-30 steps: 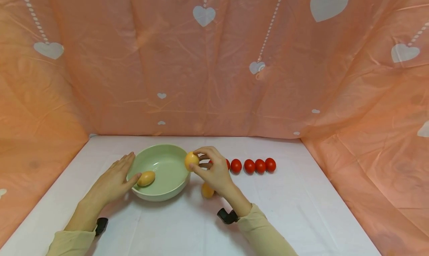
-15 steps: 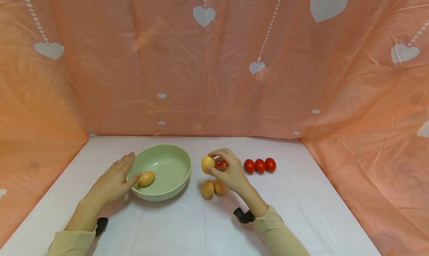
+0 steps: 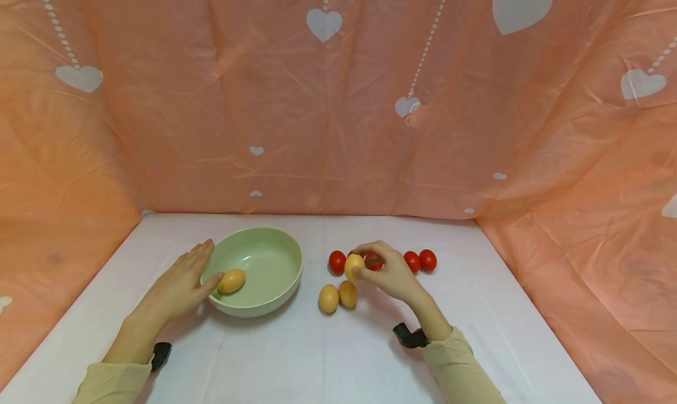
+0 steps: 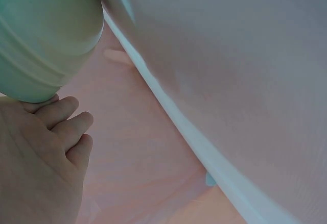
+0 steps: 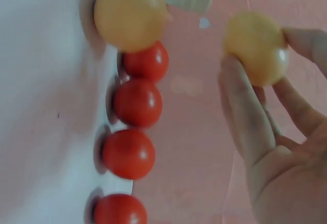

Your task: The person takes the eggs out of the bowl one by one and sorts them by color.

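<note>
My left hand (image 3: 182, 280) lies along the left side of a pale green bowl (image 3: 277, 301), fingers straight, the thumb crossing the rim. In the left wrist view its fingertips sit against the bowl's outer wall (image 4: 56, 45). Inside the bowl, close to that thumb, is one yellow cherry tomato (image 3: 233, 281). Another yellow cherry tomato (image 3: 354, 267) is pinched between the thumb and fingertips of my right hand (image 3: 388, 271), held over the row of red cherry tomatoes (image 3: 337, 262). The hand partly hides this row.
Two more yellow cherry tomatoes (image 3: 329, 299) lie side by side on the white tablecloth (image 3: 296, 357), in front of the row's left end. The red row stretches right to its last tomato (image 3: 428, 260). An orange curtain with hearts (image 3: 296, 127) encloses the table behind and at both sides.
My right hand has carried the yellow cherry tomato rightward from the bowl's right rim to the red row, uncovering the two yellow ones on the cloth. The left hand stays put.
</note>
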The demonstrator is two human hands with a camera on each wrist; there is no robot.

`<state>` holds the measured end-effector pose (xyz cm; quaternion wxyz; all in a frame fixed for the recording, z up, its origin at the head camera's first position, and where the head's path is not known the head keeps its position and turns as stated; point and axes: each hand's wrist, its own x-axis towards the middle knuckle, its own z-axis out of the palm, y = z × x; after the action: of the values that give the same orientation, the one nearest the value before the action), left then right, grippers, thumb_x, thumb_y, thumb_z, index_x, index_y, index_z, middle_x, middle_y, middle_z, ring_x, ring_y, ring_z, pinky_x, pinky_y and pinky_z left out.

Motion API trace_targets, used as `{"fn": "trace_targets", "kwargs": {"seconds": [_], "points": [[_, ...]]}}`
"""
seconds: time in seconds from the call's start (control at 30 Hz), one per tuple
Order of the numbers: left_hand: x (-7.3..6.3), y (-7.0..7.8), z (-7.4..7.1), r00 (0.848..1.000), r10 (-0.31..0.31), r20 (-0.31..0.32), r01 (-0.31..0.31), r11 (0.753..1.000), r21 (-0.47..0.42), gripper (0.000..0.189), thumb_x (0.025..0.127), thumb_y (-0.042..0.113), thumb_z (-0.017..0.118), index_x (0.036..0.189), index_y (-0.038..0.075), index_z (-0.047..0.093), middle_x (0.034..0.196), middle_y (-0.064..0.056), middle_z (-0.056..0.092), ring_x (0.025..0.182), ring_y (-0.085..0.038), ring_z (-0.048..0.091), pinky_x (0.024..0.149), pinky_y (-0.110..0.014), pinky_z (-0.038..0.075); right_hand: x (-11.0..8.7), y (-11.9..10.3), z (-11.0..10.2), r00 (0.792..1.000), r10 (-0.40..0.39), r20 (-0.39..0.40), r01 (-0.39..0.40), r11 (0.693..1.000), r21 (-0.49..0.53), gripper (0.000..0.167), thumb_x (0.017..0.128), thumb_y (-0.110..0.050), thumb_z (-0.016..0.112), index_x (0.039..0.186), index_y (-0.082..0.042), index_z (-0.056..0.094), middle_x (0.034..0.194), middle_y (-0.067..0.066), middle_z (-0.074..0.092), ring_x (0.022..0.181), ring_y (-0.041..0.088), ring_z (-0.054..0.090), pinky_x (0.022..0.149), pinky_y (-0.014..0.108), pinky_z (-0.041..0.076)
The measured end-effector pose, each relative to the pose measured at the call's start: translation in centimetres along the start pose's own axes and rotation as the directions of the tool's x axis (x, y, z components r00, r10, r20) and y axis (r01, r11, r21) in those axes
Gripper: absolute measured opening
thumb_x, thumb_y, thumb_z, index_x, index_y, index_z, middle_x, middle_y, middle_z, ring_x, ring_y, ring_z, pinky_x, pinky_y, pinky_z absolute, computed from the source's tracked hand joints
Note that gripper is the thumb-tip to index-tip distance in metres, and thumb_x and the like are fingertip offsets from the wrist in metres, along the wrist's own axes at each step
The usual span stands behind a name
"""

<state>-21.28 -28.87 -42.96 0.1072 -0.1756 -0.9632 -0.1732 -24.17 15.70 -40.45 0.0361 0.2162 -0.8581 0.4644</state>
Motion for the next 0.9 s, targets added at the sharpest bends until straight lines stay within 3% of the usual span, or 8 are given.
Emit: {"fn": "trace_targets", "kwargs": {"seconds": [0.3, 0.63, 0.77, 0.9], "points": [[0.1, 0.0, 0.0, 1.0, 0.0, 0.004, 0.0, 1.0, -0.001, 0.08, 0.105, 0.04, 0.058, 0.155, -0.017, 0.03, 0.16, -0.036, 0.032, 0.147, -0.055, 0.032, 0.12, -0.065, 0.029, -0.1, 2.0, -1.9, 0.987, 0.092, 0.132, -0.087, 0.995, -0.044, 0.032, 0.088, -0.023, 0.079, 0.119, -0.013, 0.073, 0.111, 0.004, 0.071, 0.088, 0.02, 0.066, 0.079, 0.035, 0.056], [0.0, 0.1, -0.3, 1.0, -0.014, 0.014, 0.014, 1.0, -0.007, 0.081, 0.105, 0.04, 0.058, 0.155, -0.016, 0.029, 0.161, -0.035, 0.031, 0.148, -0.055, 0.031, 0.12, -0.066, 0.027, 0.1, 3.3, -2.2, 0.94, 0.193, 0.28, -0.188, 0.981, -0.047, 0.025, 0.088, -0.016, 0.076, 0.112, -0.01, 0.071, 0.104, 0.005, 0.066, 0.078, 0.019, 0.067, 0.073, 0.032, 0.062], [0.0, 0.0, -0.3, 1.0, -0.015, 0.016, 0.015, 1.0, -0.01, 0.081, 0.105, 0.04, 0.058, 0.155, -0.016, 0.028, 0.161, -0.036, 0.031, 0.148, -0.055, 0.031, 0.121, -0.066, 0.027, 0.2, 3.8, -1.8, 0.925, 0.218, 0.311, -0.211, 0.976, -0.056, 0.026, 0.089, -0.02, 0.079, 0.112, -0.009, 0.071, 0.101, 0.006, 0.066, 0.077, 0.018, 0.068, 0.071, 0.032, 0.063], [0.0, -0.1, -0.1, 1.0, -0.014, 0.018, 0.014, 1.0, -0.01, 0.082, 0.105, 0.041, 0.058, 0.155, -0.016, 0.028, 0.161, -0.035, 0.031, 0.147, -0.055, 0.031, 0.12, -0.066, 0.027, 0.2, 4.1, -1.4, 0.924, 0.221, 0.313, -0.195, 0.974, -0.114, 0.027, 0.089, -0.023, 0.08, 0.111, -0.011, 0.072, 0.098, 0.003, 0.065, 0.079, 0.018, 0.065, 0.071, 0.031, 0.06]]}}
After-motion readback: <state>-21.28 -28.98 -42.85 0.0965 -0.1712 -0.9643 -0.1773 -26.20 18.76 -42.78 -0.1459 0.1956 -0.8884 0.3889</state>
